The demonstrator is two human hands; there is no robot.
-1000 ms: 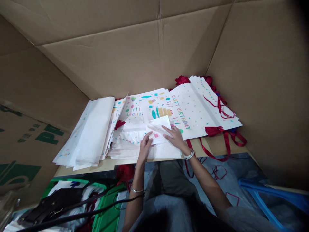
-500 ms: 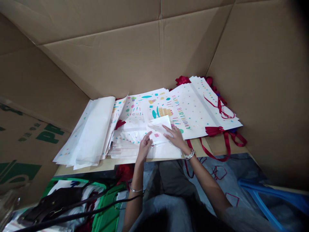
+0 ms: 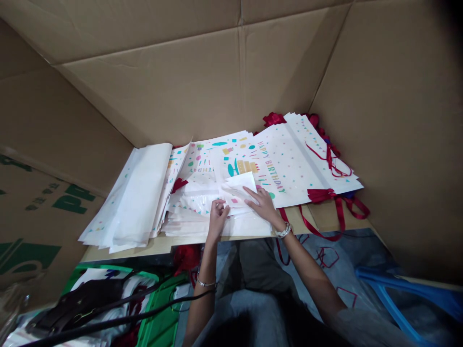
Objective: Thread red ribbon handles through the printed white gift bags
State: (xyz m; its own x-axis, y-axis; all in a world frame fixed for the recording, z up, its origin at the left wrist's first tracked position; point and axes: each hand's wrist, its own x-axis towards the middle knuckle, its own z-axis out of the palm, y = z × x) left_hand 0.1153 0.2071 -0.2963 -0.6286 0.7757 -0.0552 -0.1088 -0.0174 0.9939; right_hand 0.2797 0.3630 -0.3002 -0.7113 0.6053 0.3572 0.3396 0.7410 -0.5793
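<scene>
A white printed sheet or bag (image 3: 238, 195) with a folded-up flap lies before me, on top of more printed pieces. My right hand (image 3: 263, 205) rests on its right side, fingers stretched out over the folded part. At its left edge is my left hand (image 3: 218, 217), fingers curled in and thumb close to them; whatever they hold is too small to make out. Beyond lie white "HAPPY BIRTHDAY" bags (image 3: 289, 159) with a cake print, fanned in an overlapping stack. Under my wrists is a pile of folded white pieces (image 3: 188, 225).
Folded white sheets (image 3: 141, 193) lie on the table's left. Red ribbons (image 3: 340, 217) hang over the front edge at right, and a red bow (image 3: 274, 119) sits behind. Cardboard walls (image 3: 181, 91) enclose the table. Below are a green crate (image 3: 155, 308) and a blue stool (image 3: 394, 299).
My left hand's index finger, stretched out before, has curled in, and the hand has shifted slightly right. My right hand stays in place on the folded part.
</scene>
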